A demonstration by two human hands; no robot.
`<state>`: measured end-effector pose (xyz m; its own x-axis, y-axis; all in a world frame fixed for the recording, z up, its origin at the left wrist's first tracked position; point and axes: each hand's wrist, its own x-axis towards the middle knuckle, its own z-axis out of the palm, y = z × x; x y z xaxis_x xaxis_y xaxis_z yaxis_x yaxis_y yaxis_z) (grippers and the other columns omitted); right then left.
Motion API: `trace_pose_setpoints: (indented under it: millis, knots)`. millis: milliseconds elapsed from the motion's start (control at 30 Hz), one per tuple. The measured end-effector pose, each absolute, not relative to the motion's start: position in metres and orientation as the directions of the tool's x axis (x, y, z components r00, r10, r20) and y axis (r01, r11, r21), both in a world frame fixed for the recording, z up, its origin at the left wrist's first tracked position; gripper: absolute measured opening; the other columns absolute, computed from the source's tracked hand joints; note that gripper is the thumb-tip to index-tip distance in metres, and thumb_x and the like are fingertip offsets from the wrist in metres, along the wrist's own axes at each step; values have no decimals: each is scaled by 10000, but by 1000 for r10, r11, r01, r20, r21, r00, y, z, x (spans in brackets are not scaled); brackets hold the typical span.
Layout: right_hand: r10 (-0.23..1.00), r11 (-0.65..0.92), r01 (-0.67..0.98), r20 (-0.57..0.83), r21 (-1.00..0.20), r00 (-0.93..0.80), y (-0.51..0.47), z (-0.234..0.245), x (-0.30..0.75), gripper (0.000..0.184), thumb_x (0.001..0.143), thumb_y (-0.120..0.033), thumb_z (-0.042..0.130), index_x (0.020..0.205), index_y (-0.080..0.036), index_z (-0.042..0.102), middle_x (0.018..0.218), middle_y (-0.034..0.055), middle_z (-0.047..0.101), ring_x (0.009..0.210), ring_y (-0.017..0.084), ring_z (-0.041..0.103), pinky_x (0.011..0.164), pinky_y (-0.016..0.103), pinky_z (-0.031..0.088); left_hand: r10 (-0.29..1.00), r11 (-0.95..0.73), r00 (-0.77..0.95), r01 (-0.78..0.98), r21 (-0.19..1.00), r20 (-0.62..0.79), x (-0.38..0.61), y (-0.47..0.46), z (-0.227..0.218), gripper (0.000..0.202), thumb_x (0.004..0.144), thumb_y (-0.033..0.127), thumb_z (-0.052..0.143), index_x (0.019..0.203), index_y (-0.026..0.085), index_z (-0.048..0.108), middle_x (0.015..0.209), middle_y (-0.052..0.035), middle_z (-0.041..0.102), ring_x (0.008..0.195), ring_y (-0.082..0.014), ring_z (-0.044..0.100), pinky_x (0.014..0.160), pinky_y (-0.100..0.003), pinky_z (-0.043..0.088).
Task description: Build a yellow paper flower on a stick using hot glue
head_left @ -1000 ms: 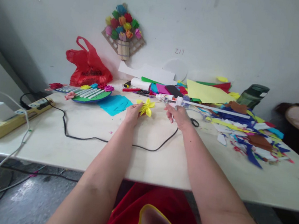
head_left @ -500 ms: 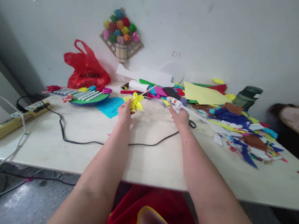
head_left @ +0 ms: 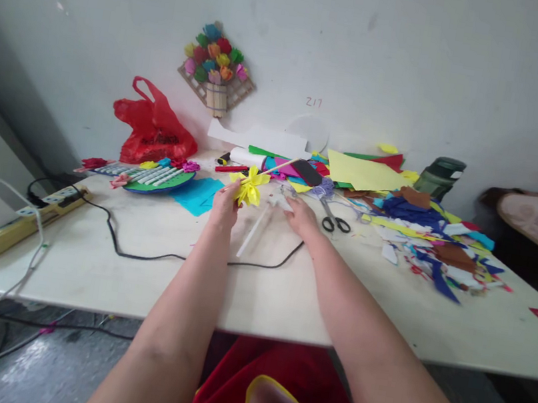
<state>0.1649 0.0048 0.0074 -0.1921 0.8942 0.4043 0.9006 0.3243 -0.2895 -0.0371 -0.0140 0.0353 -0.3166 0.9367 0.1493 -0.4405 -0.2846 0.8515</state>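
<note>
A yellow paper flower [head_left: 249, 186] is pinched in my left hand [head_left: 225, 207], its thin wooden stick pointing up and to the right. My right hand [head_left: 301, 218] grips a white glue gun [head_left: 279, 200] low over the table, its fingers partly hidden. A pale glue stick [head_left: 253, 231] juts from the gun toward the front left. The gun's black cord [head_left: 259, 266] runs across the table under my left wrist. Scissors [head_left: 336, 223] with black handles lie just right of my right hand, beside a ball of purple yarn [head_left: 324, 188].
Paper scraps [head_left: 443, 254] are heaped at the right, with a dark green bottle [head_left: 439, 178] behind. On the left are a red plastic bag [head_left: 155, 131], a green board with white rolls [head_left: 161, 180], blue paper [head_left: 199, 195] and a yellow power strip [head_left: 2, 230]. White table [head_left: 364, 310] fills the front.
My right hand has moved left and slightly down with the glue gun, whose glue stick now points toward the front left. The scissors have come into fuller view. My left hand keeps the flower nearly in place.
</note>
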Motion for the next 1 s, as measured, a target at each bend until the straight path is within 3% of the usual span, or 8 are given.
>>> trace_pose_setpoints:
  millis: [267,400,533,667,833,1000]
  knots:
    - [883,346,920,394,-185,-253,0,10,153,396,858,-159,512,1239,-179,617,1135,136,632,1096,269,545,904,373,445,965,-261,-125,-403,877,229,-32,-19,41,358,568,398,768,791,122,725,650,-29,641,479,-66,481,392,-199,277]
    - [810,388,914,516,-116,-278,-6,13,159,369,804,-152,518,1136,-192,674,1139,128,640,1094,287,509,893,412,397,968,-252,-99,-384,888,232,-30,-21,38,347,570,380,760,801,123,731,665,-30,648,512,-82,504,421,-211,295]
    - [770,296,933,629,-204,-106,-11,20,173,270,790,-147,459,893,-167,708,947,123,667,960,279,530,853,422,373,971,-239,-90,-354,904,222,-29,-23,37,343,568,393,762,769,118,724,620,-26,622,496,-89,492,434,-223,306]
    - [653,254,927,756,-275,45,-16,30,183,287,802,-178,434,969,-143,664,1015,155,616,986,307,492,852,443,349,976,-220,-82,-313,924,204,-28,-24,37,355,564,395,773,783,121,725,621,-25,622,493,-85,482,438,-219,304]
    - [623,251,953,782,-170,-24,-25,43,180,308,877,-283,401,1024,-159,642,1126,151,575,1038,307,456,897,448,320,975,-224,-47,-269,937,219,-28,-25,36,360,566,404,781,787,124,734,606,-24,613,489,-85,474,440,-220,308]
    - [651,383,913,742,-140,-160,-24,48,178,302,897,-306,410,993,-185,670,1033,115,656,979,281,497,864,413,338,974,-215,31,-190,958,224,-26,-26,34,398,557,443,791,788,122,748,607,-39,621,504,-97,483,459,-226,318]
